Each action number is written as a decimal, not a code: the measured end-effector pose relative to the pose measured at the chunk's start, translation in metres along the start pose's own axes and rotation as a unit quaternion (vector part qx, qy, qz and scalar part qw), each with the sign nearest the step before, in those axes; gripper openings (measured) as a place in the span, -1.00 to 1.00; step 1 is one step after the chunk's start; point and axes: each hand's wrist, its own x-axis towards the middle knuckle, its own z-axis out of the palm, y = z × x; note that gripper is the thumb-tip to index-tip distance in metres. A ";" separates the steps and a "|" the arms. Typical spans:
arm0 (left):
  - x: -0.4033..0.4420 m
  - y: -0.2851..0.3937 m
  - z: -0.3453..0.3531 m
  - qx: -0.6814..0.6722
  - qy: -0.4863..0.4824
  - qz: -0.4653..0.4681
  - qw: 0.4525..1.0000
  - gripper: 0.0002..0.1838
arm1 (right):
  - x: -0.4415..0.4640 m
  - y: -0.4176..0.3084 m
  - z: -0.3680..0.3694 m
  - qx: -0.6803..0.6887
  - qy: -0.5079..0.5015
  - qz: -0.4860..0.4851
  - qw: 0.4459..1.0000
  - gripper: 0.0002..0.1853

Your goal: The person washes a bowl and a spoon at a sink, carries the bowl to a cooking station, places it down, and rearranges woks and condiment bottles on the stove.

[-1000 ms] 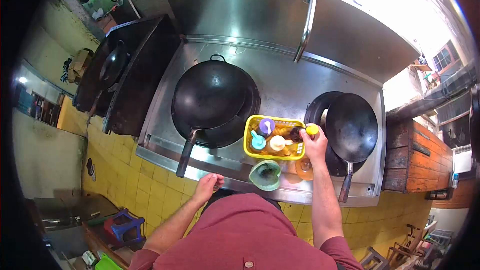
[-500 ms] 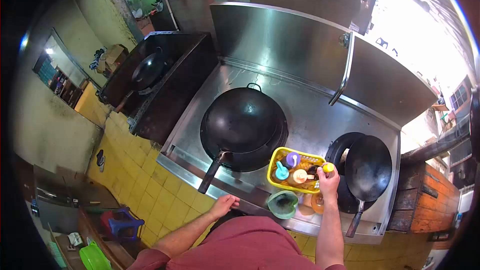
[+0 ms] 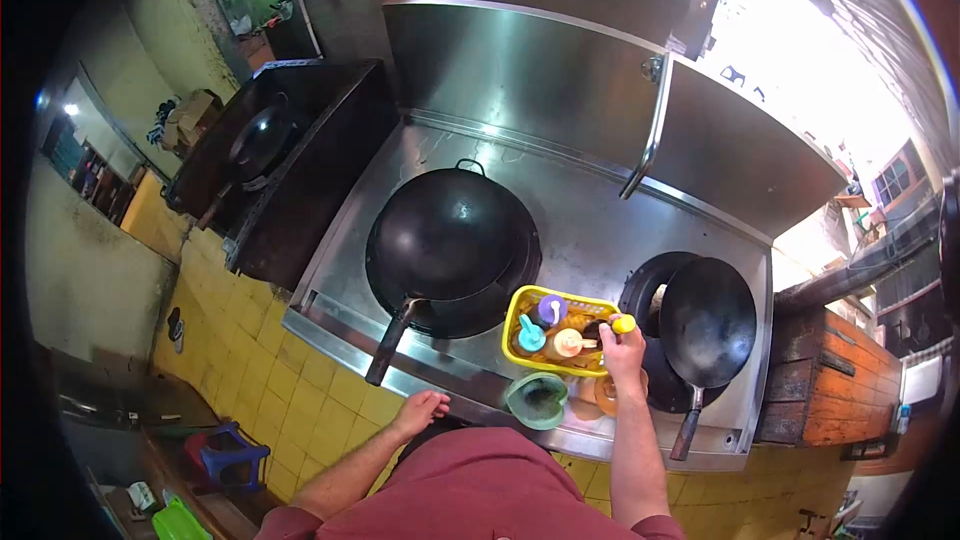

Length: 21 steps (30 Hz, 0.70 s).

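Note:
My right hand (image 3: 622, 352) is closed around a bottle with a yellow cap (image 3: 624, 324) at the right end of a yellow basket (image 3: 511, 328). Most of that bottle is hidden by my fingers. Also in the basket are bottles with a purple cap (image 3: 552, 309), a light-blue cap (image 3: 531, 333) and a cream cap (image 3: 568, 342). A green bowl (image 3: 537, 401) sits just in front of the basket. Beside my right wrist is an orange-brown round item (image 3: 606, 395), partly covered. My left hand (image 3: 421, 412) hangs near the stove's front edge, fingers loosely curled, with nothing seen in them.
On the steel stove (image 3: 585, 230) a large black wok (image 3: 455, 235) rests at left, its handle pointing toward me. Another wok (image 3: 709, 322) leans over the right burner. A dark metal unit (image 3: 305, 175) holding a smaller wok stands at left. A blue stool (image 3: 235, 455) is on the floor.
The whole scene has shifted left in view as the camera turned a little. My right hand still grips the yellow-capped bottle at the basket; my left hand stays low.

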 end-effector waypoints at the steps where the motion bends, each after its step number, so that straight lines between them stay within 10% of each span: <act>1: 0.000 0.002 0.000 0.003 0.001 -0.003 1.000 -0.66 | -0.001 0.001 -0.001 -0.002 0.002 0.000 1.000 -0.78; 21: -0.003 -0.012 -0.005 0.023 -0.013 0.002 1.000 -0.65 | -0.006 0.012 0.005 0.042 0.013 0.012 0.999 -0.64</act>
